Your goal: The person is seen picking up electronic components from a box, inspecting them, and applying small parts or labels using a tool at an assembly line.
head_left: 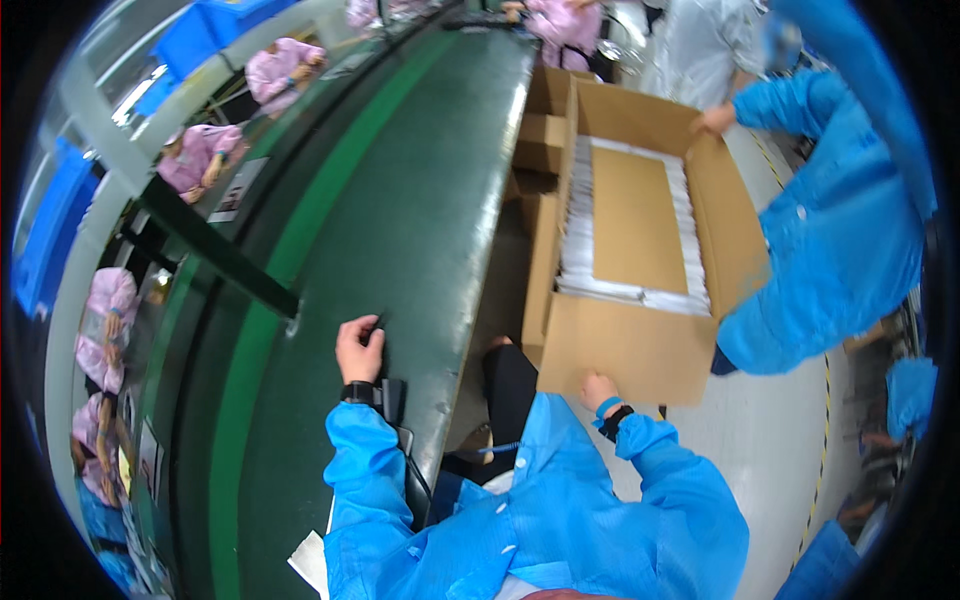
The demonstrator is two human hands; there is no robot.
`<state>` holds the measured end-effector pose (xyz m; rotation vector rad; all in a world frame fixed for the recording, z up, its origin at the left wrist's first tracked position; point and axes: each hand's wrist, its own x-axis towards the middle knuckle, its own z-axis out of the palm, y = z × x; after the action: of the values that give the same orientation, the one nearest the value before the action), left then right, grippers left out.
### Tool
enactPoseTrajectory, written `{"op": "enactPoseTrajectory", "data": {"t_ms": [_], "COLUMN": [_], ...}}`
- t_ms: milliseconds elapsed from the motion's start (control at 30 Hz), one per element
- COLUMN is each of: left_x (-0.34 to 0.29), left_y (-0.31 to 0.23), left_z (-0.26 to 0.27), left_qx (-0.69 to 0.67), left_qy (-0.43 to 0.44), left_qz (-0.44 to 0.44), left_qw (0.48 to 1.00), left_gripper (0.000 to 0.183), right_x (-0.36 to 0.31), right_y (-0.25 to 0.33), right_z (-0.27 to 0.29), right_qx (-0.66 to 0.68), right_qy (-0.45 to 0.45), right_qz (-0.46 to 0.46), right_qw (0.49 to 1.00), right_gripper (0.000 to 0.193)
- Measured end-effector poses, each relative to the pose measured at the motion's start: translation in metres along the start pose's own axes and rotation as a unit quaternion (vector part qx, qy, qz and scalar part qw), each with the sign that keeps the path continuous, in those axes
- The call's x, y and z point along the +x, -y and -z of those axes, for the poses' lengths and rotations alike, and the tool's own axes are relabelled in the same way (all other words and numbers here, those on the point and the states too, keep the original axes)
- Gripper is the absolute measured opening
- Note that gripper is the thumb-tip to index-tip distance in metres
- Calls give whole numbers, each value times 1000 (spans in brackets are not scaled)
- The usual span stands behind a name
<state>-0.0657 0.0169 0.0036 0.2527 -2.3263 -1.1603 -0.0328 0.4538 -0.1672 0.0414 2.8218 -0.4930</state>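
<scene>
My left hand [360, 348] is over the green work surface [420, 200], thumb and fingers closed together on a small black object [379, 323] whose kind I cannot make out. Beside that wrist lies a dark device [394, 402], with a cable near it. To my right stands a large open cardboard box [640, 345]. My right hand [598, 388] has its fingers curled at the box's near flap. White items [577, 230] are packed tightly inside, with a brown cardboard sheet [640, 220] on top of them.
A co-worker in a blue smock [835, 230] stands right of the box, one hand [716, 119] on its far flap. A dark post [220, 245] rises from the table. Pink-clad people [283, 70] sit along the far left side. Yellow-black tape [825, 420] marks the floor.
</scene>
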Motion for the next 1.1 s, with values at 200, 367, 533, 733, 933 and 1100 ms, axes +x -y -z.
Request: {"op": "enactPoseTrajectory", "data": {"t_ms": [200,367,533,733,933,1100], "left_x": [-7,-10,-4,-7,-11,-12], "left_y": [-9,-8,-6,-9,-9,-13], "left_z": [-1,8,2,8,10,9], "left_qx": [-12,0,4,16,24,20], "left_qy": [-1,-5,0,-12,-12,-17], "left_qz": [13,6,8,29,31,7], "left_qw": [1000,1000,1000,999,999,1000], "left_gripper": [16,18,16,17,17,17], "right_x": [77,124,154,115,127,103], "right_y": [-36,-11,-18,-3,-32,8], "right_z": [-53,-61,-73,-53,-33,100], "right_qx": [14,11,172,256,343,522], "right_qy": [87,102,158,138,-42,-282], "right_qz": [-95,-125,-209,-247,11,62], "right_qw": [992,987,950,924,938,803], "right_gripper": [34,41,43,32,14,25]}}
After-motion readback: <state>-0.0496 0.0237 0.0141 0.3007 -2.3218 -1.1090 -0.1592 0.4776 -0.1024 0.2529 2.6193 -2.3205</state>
